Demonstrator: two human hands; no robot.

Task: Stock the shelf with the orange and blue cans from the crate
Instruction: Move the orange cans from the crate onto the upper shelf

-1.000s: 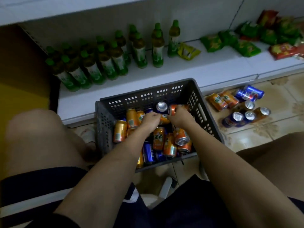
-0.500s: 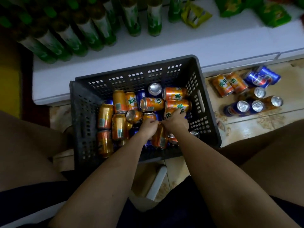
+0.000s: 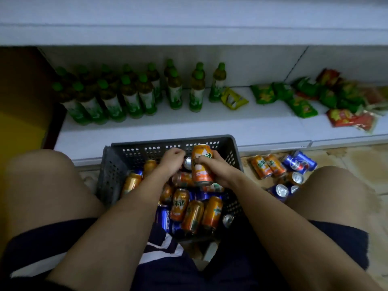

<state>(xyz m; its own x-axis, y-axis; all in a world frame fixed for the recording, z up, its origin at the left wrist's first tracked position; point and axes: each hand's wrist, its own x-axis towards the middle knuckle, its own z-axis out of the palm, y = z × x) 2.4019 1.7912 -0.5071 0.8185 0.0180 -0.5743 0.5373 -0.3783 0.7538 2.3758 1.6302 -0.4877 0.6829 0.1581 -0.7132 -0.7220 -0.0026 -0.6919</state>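
The right hand point(image 3: 218, 169) grips a shiny orange metal can point(image 3: 202, 164) upright above the dark plastic crate point(image 3: 117, 164). The left hand point(image 3: 171, 161) is curled; whether it holds anything is unclear. Stand the can on the white shelf's point(image 3: 241, 127) bare part.

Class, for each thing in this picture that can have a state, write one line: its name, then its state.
Right hand: grips an upright orange can.
Orange can: lifted above the crate's pile.
Left hand: fingers curled, down among the cans; whether it holds one cannot be told.
Crate: on the floor, holding orange and blue cans.
Cans on the floor: most lying on their sides.
Green bottles: upright on the shelf.
Snack packets: lying flat.
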